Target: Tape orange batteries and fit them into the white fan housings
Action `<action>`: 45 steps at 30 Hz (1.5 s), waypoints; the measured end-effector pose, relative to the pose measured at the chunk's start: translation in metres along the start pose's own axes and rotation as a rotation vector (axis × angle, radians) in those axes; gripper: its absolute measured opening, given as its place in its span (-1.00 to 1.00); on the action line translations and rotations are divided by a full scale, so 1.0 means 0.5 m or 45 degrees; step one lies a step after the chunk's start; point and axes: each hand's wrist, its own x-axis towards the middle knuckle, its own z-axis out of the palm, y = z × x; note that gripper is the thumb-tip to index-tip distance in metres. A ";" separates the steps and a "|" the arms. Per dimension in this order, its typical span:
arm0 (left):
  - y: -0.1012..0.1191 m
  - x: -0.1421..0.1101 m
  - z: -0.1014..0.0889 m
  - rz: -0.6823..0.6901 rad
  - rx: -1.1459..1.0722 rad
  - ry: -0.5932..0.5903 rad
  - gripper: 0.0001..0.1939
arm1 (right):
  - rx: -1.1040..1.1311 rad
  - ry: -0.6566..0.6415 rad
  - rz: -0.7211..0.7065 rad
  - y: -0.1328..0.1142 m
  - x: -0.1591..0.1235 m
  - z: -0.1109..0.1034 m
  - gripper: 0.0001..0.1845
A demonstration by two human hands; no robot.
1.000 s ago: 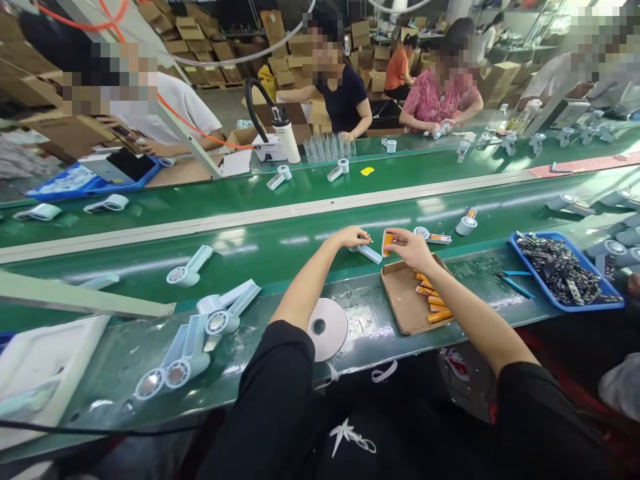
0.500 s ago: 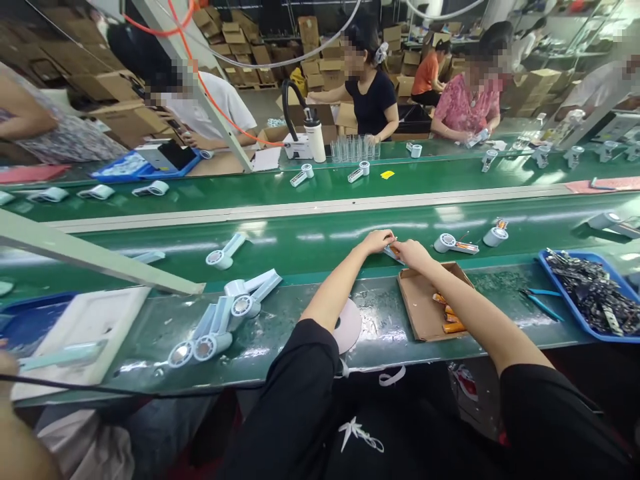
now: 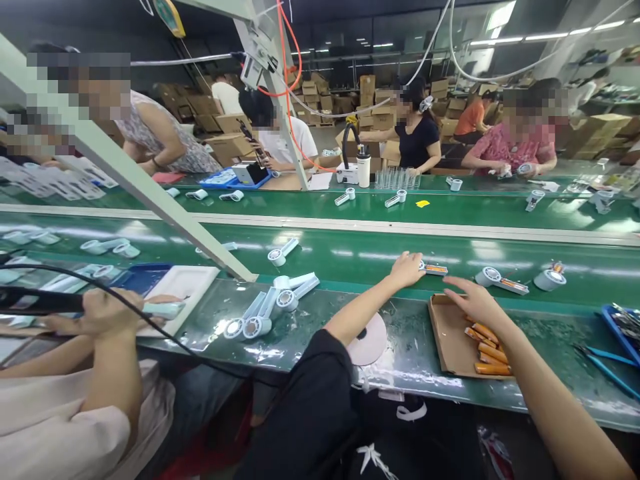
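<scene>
Beside the belt's near edge, a light-blue handheld fan body (image 3: 437,269) lies with an orange battery in its open handle. My left hand (image 3: 407,271) is at its round head, fingers stretched out and partly covering it; whether they touch it I cannot tell. Just right of the handle, my right hand (image 3: 473,297) hangs with fingers apart and nothing in them. Below it stands a shallow cardboard box (image 3: 447,343) with several orange batteries (image 3: 493,357). Two more fan bodies with orange batteries, one lying (image 3: 500,280) and one upright (image 3: 551,277), are farther right.
A pale disc (image 3: 373,343) lies under my left forearm. Several fan bodies (image 3: 257,325) are grouped left on the table. Blue-handled pliers (image 3: 607,363) and a blue tray (image 3: 620,333) are at the right. A co-worker's hand (image 3: 113,312) works at the left; a slanted post (image 3: 165,193) crosses the belt.
The orange battery went from my right hand into the fan handle. My right hand has since let go and drawn back rightward, its fingers spreading. The camera view has turned left.
</scene>
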 end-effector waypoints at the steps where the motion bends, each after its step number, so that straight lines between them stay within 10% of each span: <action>1: -0.005 -0.047 0.003 0.002 -0.018 -0.029 -0.48 | 0.157 0.096 0.003 0.019 -0.070 0.005 -0.45; 7: -0.065 -0.468 0.015 0.007 -0.166 -0.522 -0.12 | 0.530 0.273 0.385 0.086 -0.448 0.044 -0.37; 11: -0.074 -0.599 0.015 -0.244 0.003 -0.584 -0.02 | 0.650 0.283 0.474 0.016 -0.470 0.033 -0.44; 15: -0.054 -0.548 0.009 -0.195 0.107 -0.463 -0.21 | 0.855 0.222 0.368 -0.090 -0.355 0.036 -0.53; 19: 0.021 -0.474 -0.004 -0.006 0.195 0.143 -0.28 | 1.134 -0.171 0.379 -0.195 -0.267 0.051 -0.41; 23: 0.090 -0.445 -0.001 0.169 0.215 0.559 -0.29 | 1.373 -0.502 0.216 -0.272 -0.261 0.082 -0.44; 27: 0.087 -0.442 0.035 0.046 0.010 0.575 -0.25 | 1.370 -0.557 0.096 -0.292 -0.296 0.133 -0.35; 33: 0.070 -0.470 0.106 -0.317 -0.424 0.527 -0.22 | 0.817 -0.688 -0.024 -0.217 -0.304 0.114 -0.66; 37: 0.079 -0.476 0.118 -0.422 -0.482 0.554 -0.22 | 0.257 -0.022 0.547 -0.099 -0.239 0.024 -0.56; 41: 0.083 -0.462 0.128 -0.332 -0.378 0.487 -0.20 | -0.400 0.024 0.756 0.011 -0.164 -0.009 -0.52; 45: 0.092 -0.452 0.144 -0.170 -0.213 0.469 -0.26 | -0.466 -0.041 0.683 0.055 -0.140 0.012 -0.54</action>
